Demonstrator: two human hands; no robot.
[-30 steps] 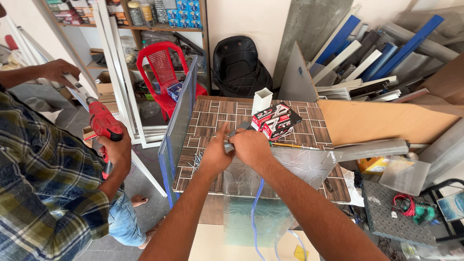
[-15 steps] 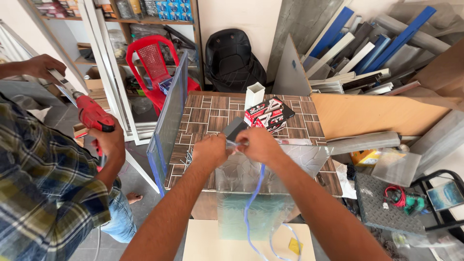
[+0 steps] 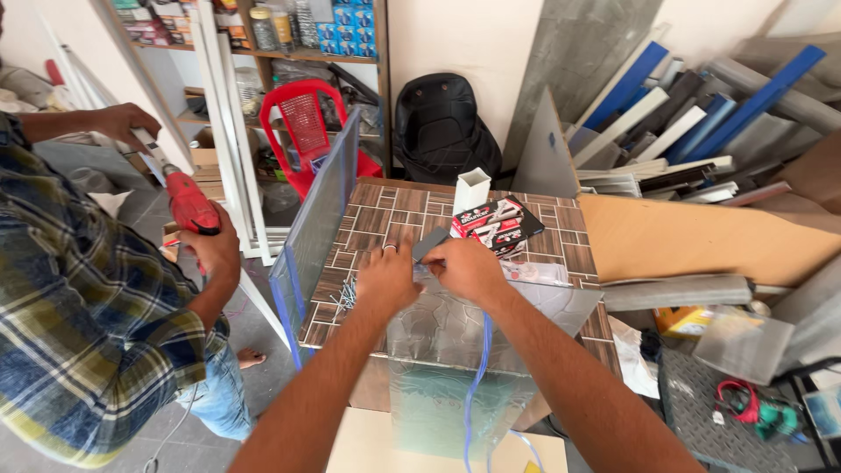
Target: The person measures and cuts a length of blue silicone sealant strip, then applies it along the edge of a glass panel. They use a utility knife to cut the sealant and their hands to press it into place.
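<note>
A patterned glass sheet (image 3: 455, 328) lies on the brick-patterned table (image 3: 390, 206), overhanging its near edge. My left hand (image 3: 385, 278), with a ring on it, presses down on the sheet's far edge with curled fingers. My right hand (image 3: 466, 267) is right beside it and pinches a small flat grey piece (image 3: 430, 243) that sticks up between the two hands. A thin blue strip (image 3: 477, 377) runs from under my right hand down over the glass toward me.
A glass pane with blue edging (image 3: 315, 232) stands upright along the table's left side. Loose screws (image 3: 344, 298), a red-and-black box (image 3: 495, 223) and a white square tube (image 3: 471, 188) lie on the table. A person in a plaid shirt (image 3: 79, 324) holds a red drill (image 3: 193, 206) at left. Metal profiles are stacked at right.
The view has shifted slightly. My hands stay together at the far edge of the glass sheet. The person at left has raised the red drill a little.
</note>
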